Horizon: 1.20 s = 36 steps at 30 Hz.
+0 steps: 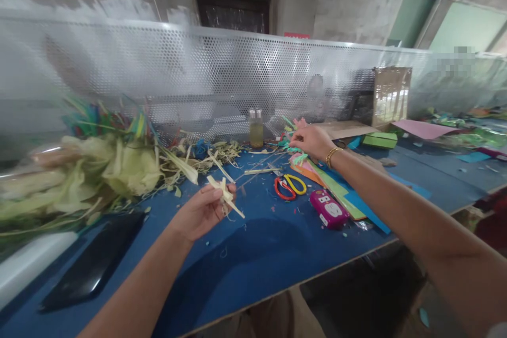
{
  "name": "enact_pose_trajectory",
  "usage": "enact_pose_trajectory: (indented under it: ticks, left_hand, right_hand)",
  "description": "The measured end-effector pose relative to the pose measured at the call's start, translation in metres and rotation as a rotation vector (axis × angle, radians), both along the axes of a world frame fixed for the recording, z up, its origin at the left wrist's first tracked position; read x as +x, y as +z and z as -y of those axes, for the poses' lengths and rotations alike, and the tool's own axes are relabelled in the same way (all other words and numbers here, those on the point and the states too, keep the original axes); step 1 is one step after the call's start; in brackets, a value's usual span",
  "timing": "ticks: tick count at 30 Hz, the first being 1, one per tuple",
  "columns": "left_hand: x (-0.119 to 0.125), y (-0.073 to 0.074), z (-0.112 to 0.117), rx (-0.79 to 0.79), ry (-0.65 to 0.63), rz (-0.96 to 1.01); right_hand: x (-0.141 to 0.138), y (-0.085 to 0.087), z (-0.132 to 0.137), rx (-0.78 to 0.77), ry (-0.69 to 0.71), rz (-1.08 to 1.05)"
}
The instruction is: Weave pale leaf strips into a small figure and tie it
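Observation:
My left hand [203,212] pinches a small folded piece of pale dried husk strips [225,194] between thumb and fingers, above the blue table [253,274]. Farther back on the right, my right hand [314,141] has its fingers drawn together over a heap of coloured strips [299,159]. Whatever those fingertips hold, if anything, is hidden. Between the hands lie scissors [276,188] with one red and one yellow handle. Below my right forearm are a purple case [328,210] with a white cartoon face and coloured paper sheets [336,190].
A pile of pale husks [132,163] fills the left side. In front of it lie a dark flat object [99,259] and a white one [35,261]. A capped bottle [256,133] stands by the perforated metal panel [198,68]. Cardboard [392,95] leans at the back right.

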<state>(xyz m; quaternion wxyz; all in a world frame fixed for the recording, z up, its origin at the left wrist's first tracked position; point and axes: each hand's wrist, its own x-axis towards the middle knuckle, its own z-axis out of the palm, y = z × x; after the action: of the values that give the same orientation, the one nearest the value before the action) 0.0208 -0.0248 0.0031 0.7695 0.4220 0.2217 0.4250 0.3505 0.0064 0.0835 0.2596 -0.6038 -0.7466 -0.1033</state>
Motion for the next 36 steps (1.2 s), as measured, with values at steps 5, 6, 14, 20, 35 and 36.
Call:
enact_pose_trajectory:
  ticks: [5,6,14,20,35,36]
  left_hand:
    - [-0.001,-0.001,-0.002,-0.005,-0.019,-0.048]
    - [-0.001,-0.001,-0.002,-0.003,-0.019,-0.056]
    - [-0.001,0.000,-0.001,0.031,-0.020,-0.055]
    - [0.000,0.003,0.000,0.043,0.010,-0.085]
    - [-0.021,0.017,-0.004,0.052,0.099,0.057]
    - [-0.021,0.017,-0.004,0.038,0.106,0.047]
  right_hand:
    - [0.017,0.004,-0.011,0.110,-0.158,0.056]
    - [0.021,0.005,-0.013,0.124,-0.179,0.059]
    - [0.045,0.003,-0.036,0.106,-0.274,0.057]
    - [0.038,0.003,-0.045,-0.105,-0.120,-0.690]
    - [0.055,-0.003,-0.037,0.014,-0.277,0.011]
    - [0.060,-0.003,-0.037,-0.020,-0.295,0.053]
